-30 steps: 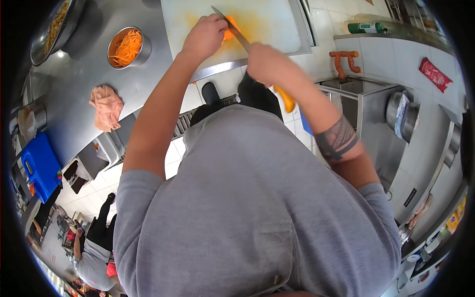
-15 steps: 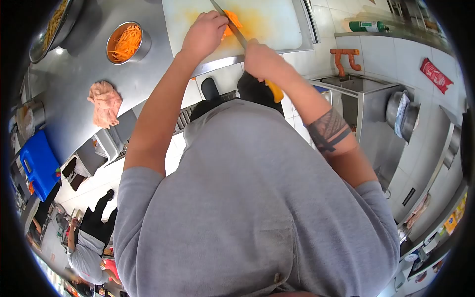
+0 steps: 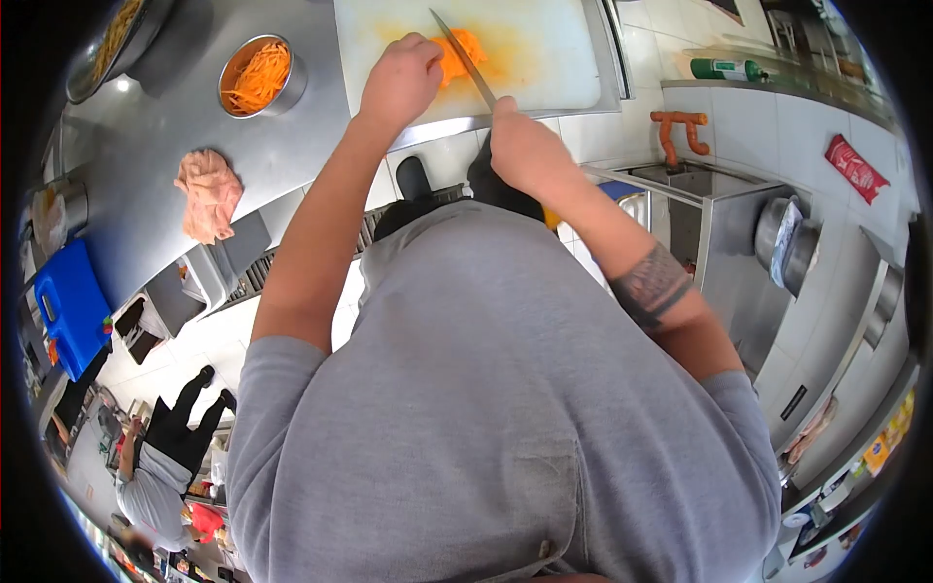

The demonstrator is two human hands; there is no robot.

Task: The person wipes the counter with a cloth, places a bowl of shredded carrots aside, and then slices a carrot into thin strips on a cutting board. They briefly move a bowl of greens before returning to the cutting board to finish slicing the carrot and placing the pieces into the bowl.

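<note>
My right hand (image 3: 530, 151) is closed around the handle of a kitchen knife (image 3: 466, 63), whose blade slants up and left over the cutting board. A small heap of cut orange carrot (image 3: 465, 53) lies beside the blade on the white cutting board (image 3: 544, 58). At the heap's left edge my left hand (image 3: 403, 78) has its fingers curled and pinched against the carrot; the fingertips are partly hidden. Further left, a round metal bowl (image 3: 292, 89) holds carrot strips (image 3: 260, 78).
A pink cloth (image 3: 207, 194) lies near the front edge of the steel counter (image 3: 146, 185). A large pan (image 3: 121, 58) stands at the upper left. To the right are a steel sink unit (image 3: 724, 185) and a green bottle (image 3: 727, 69) on a ledge. Another person (image 3: 160, 486) stands lower left.
My left hand has shifted slightly left, its fingers off the blade side. My right hand and the knife have moved a little right and down, so more carrot shows.
</note>
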